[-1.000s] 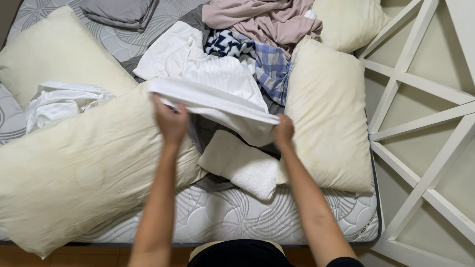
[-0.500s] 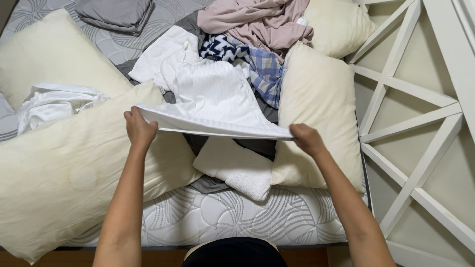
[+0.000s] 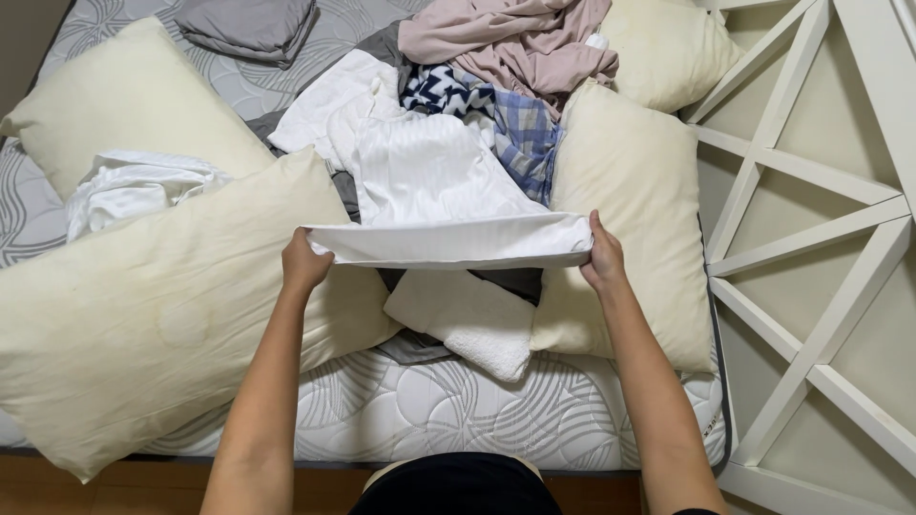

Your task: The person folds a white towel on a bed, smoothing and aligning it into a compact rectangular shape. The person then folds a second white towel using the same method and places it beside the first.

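Observation:
A white pillowcase (image 3: 448,238) is stretched flat between both hands above the mattress (image 3: 458,420). My left hand (image 3: 303,263) pinches its left corner and my right hand (image 3: 601,256) pinches its right corner. The rest of the cloth trails away from me over a heap of laundry. Below the held edge lies a folded white towel (image 3: 468,319) on a dark grey cloth.
Cream pillows lie at the left (image 3: 181,305), far left (image 3: 124,105), right (image 3: 634,210) and far right (image 3: 668,48). A heap of pink (image 3: 506,38), patterned and plaid clothes sits behind. A grey folded cloth (image 3: 248,24) lies far left. A white cross-braced frame (image 3: 811,238) stands to the right.
My hands have moved apart, pulling the white pillowcase's near edge taut and wide, and brought it lower and closer to me.

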